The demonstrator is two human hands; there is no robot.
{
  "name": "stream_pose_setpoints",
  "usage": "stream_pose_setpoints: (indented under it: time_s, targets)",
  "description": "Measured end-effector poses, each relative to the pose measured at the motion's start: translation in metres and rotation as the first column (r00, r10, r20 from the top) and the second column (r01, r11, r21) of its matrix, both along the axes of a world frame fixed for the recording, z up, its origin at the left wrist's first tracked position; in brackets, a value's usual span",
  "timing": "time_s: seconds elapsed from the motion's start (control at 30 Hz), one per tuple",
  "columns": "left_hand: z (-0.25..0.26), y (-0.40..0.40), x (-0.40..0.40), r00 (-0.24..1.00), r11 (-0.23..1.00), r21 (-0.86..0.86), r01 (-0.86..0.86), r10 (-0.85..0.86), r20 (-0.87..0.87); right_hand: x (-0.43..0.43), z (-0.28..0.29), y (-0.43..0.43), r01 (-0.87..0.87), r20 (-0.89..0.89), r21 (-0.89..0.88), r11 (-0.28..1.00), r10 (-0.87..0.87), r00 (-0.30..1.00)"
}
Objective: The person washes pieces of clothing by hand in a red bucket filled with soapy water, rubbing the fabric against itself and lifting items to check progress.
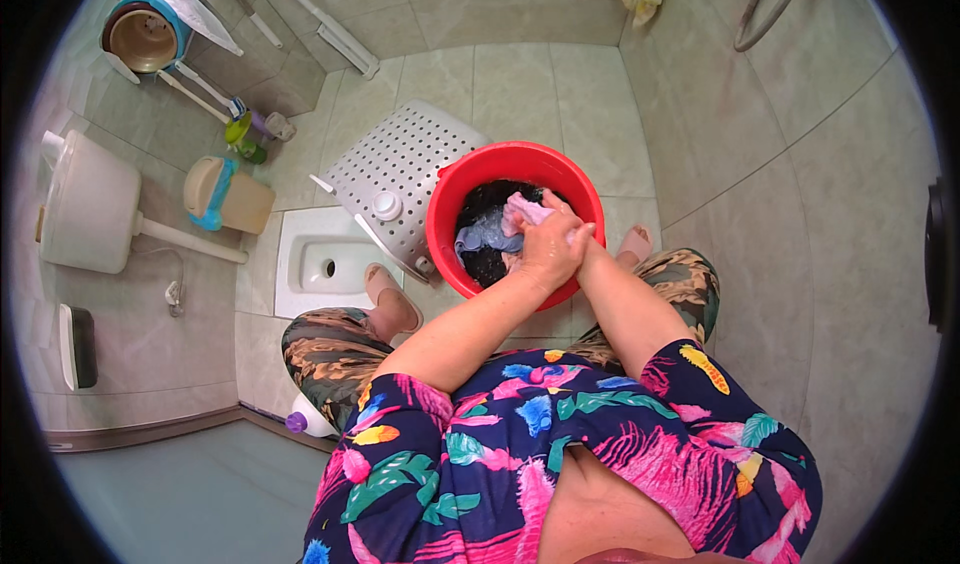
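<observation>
My left hand and my right hand are pressed together over a red plastic tub. A wet pink cloth is squeezed between them and bulges out past the fingers. The left hand covers part of the right. Below, in the tub, lie a soaked blue-grey cloth and dark wet cloth with bubbles on it. The tub stands on the tiled floor between my feet.
A grey perforated plastic stool touches the tub's left side, with a small white round container on it. Beyond are a squat toilet, a beige bin and a toilet brush. A purple-capped bottle is near my left knee.
</observation>
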State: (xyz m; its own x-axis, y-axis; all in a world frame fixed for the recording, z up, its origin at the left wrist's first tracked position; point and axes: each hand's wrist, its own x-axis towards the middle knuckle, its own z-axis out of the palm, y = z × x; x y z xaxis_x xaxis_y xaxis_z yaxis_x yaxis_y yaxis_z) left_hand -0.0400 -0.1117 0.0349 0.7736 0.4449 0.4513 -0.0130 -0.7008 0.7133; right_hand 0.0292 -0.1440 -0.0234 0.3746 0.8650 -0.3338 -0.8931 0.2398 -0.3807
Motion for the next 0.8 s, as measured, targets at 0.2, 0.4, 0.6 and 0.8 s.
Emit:
stream_pose_setpoints:
  time_s: [0.2, 0.4, 0.6, 0.8]
  targets:
    - [-0.005, 0.053, 0.044, 0.942, 0.982, 0.080, -0.171, 0.186, -0.278, 0.026, -0.048, 0.034, 0.178, -0.088, 0.218, 0.960, -0.162, 0.983]
    - [-0.011, 0.061, 0.016, 0.920, 0.967, 0.030, -0.254, 0.251, -0.302, 0.017, -0.029, 0.033, 0.013, -0.085, -0.228, 0.974, -0.033, 0.996]
    - [-0.029, 0.047, 0.007, 0.962, 0.986, 0.081, -0.149, 0.163, -0.217, 0.012, -0.019, 0.028, -0.046, -0.036, -0.170, 0.984, 0.040, 0.999]
    - [-0.046, 0.101, 0.012, 0.823, 0.972, -0.093, -0.216, 0.130, -0.553, 0.015, 0.008, 0.035, 0.130, 0.213, -0.454, 0.881, -0.035, 0.976]
